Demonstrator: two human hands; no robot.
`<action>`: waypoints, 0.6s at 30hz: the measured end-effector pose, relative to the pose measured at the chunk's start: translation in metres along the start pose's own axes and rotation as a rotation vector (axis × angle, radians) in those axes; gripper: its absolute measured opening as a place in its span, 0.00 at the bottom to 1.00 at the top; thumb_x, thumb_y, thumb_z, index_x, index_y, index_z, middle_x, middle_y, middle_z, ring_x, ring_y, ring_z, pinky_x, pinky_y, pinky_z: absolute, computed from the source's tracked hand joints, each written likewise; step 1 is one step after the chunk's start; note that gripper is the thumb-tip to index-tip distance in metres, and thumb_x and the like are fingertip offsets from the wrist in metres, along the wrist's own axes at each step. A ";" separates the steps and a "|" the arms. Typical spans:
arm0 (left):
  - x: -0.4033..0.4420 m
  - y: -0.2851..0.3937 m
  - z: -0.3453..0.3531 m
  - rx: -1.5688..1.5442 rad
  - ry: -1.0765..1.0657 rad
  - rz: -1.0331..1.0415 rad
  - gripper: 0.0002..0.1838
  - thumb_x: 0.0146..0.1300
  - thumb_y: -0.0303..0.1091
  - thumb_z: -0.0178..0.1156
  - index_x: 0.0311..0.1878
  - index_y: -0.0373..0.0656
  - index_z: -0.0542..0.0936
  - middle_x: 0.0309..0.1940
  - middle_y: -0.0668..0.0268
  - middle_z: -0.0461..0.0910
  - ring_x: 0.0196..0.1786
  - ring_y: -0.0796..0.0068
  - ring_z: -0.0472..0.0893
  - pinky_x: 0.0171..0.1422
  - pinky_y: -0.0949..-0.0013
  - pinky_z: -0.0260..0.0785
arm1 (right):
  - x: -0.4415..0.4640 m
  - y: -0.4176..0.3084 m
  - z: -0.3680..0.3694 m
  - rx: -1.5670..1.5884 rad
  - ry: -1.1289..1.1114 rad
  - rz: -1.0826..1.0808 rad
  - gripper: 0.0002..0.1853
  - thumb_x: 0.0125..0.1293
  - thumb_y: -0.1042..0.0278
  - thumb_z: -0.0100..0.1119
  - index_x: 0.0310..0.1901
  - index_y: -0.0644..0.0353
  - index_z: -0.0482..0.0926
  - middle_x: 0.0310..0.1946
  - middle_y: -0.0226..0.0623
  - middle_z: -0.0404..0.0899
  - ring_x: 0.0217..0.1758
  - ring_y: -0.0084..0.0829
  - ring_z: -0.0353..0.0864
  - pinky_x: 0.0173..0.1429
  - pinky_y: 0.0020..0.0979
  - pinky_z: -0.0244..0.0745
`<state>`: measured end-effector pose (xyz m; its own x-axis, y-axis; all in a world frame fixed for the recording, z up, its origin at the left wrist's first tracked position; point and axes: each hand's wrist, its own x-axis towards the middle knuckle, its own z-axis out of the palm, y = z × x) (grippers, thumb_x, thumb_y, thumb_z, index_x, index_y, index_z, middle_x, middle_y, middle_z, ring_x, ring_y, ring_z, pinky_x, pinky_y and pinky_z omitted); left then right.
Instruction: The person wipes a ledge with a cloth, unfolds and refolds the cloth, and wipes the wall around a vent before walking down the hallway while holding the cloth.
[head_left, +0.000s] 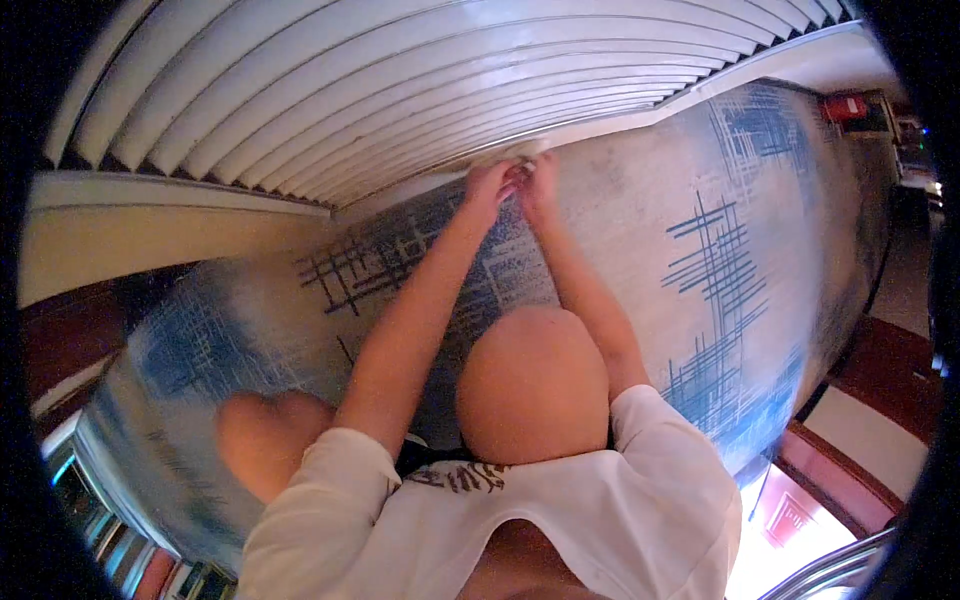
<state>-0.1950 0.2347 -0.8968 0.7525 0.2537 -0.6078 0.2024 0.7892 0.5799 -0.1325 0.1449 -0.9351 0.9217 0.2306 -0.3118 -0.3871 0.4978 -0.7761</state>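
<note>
My left hand (488,187) and my right hand (541,186) are close together at arm's length. They are at the lower edge of a white slatted panel (400,110), where it meets the patterned carpet (620,230). The fingers of both hands look bent and drawn together. A small pale patch shows around the fingertips, too small and blurred to name. Whether the fingers grip it or press against the panel's base is hard to make out.
One bare knee (535,385) rises between my arms, the other knee (265,435) is out to the left. Dark red furniture (75,340) stands at the left. Book-like items (115,545) sit lower left. A pink box-like item (800,515) and curved metal (840,575) are lower right.
</note>
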 end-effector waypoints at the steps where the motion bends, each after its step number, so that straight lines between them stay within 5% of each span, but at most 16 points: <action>1: 0.006 -0.001 0.018 -0.012 -0.001 -0.055 0.06 0.64 0.36 0.66 0.42 0.48 0.84 0.35 0.69 0.86 0.38 0.73 0.84 0.47 0.64 0.75 | 0.020 -0.008 -0.019 -0.004 0.007 -0.036 0.14 0.74 0.65 0.52 0.57 0.54 0.68 0.45 0.41 0.78 0.43 0.35 0.82 0.40 0.37 0.82; 3: 0.010 -0.002 0.036 -0.082 -0.059 -0.079 0.06 0.63 0.36 0.66 0.42 0.48 0.84 0.35 0.68 0.86 0.39 0.73 0.84 0.46 0.63 0.76 | 0.025 -0.012 -0.026 -0.018 0.003 -0.036 0.12 0.75 0.65 0.50 0.56 0.55 0.68 0.45 0.41 0.77 0.41 0.35 0.82 0.38 0.38 0.82; 5: 0.012 -0.005 0.026 -0.094 -0.011 -0.071 0.08 0.67 0.37 0.63 0.45 0.46 0.84 0.39 0.67 0.86 0.44 0.71 0.85 0.50 0.64 0.78 | 0.001 -0.035 0.009 -0.180 0.136 -0.057 0.20 0.69 0.70 0.53 0.62 0.58 0.67 0.48 0.40 0.75 0.46 0.33 0.76 0.51 0.37 0.77; 7: 0.002 0.002 0.008 -0.098 0.020 -0.064 0.10 0.70 0.38 0.61 0.48 0.44 0.84 0.43 0.65 0.87 0.49 0.70 0.86 0.55 0.65 0.80 | -0.008 -0.012 0.011 -0.391 0.047 -0.036 0.15 0.71 0.70 0.52 0.57 0.59 0.67 0.47 0.42 0.76 0.43 0.36 0.79 0.43 0.38 0.80; 8: -0.006 0.005 -0.008 -0.137 0.124 0.015 0.08 0.66 0.35 0.62 0.46 0.45 0.83 0.40 0.66 0.86 0.45 0.71 0.85 0.49 0.66 0.78 | -0.008 -0.003 0.013 -0.599 -0.034 -0.035 0.11 0.73 0.69 0.50 0.53 0.60 0.67 0.45 0.44 0.76 0.40 0.39 0.82 0.36 0.39 0.83; 10: -0.038 0.014 -0.045 -0.212 0.342 0.163 0.07 0.60 0.30 0.65 0.42 0.47 0.82 0.33 0.68 0.83 0.37 0.74 0.82 0.38 0.67 0.73 | -0.025 0.055 0.032 -0.689 -0.043 -0.167 0.13 0.71 0.69 0.56 0.53 0.62 0.69 0.45 0.42 0.76 0.41 0.36 0.80 0.41 0.36 0.81; 13: -0.055 0.024 -0.123 -0.341 0.539 0.340 0.10 0.59 0.27 0.64 0.44 0.44 0.79 0.36 0.66 0.83 0.35 0.73 0.81 0.35 0.68 0.72 | -0.088 0.092 0.095 -0.676 -0.181 -0.012 0.16 0.68 0.70 0.61 0.55 0.63 0.71 0.48 0.42 0.77 0.43 0.34 0.81 0.44 0.33 0.80; 16: -0.031 0.011 -0.219 0.210 0.774 0.751 0.11 0.61 0.25 0.62 0.47 0.42 0.77 0.39 0.64 0.83 0.35 0.72 0.81 0.36 0.65 0.74 | -0.116 0.140 0.136 -0.713 -0.348 -0.047 0.20 0.64 0.75 0.62 0.58 0.65 0.71 0.50 0.42 0.80 0.49 0.32 0.82 0.49 0.34 0.80; 18: -0.072 0.043 -0.225 -0.310 0.693 0.889 0.11 0.62 0.24 0.60 0.48 0.41 0.77 0.41 0.63 0.83 0.34 0.70 0.81 0.34 0.63 0.75 | -0.132 0.191 0.153 -0.655 -0.373 -0.127 0.21 0.64 0.77 0.63 0.58 0.66 0.72 0.49 0.42 0.81 0.49 0.32 0.82 0.49 0.34 0.80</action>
<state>-0.3817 0.3766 -0.9500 0.0295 0.9606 -0.2764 -0.4571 0.2589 0.8509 -0.3324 0.3372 -0.9587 0.8438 0.5301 -0.0833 -0.0785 -0.0317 -0.9964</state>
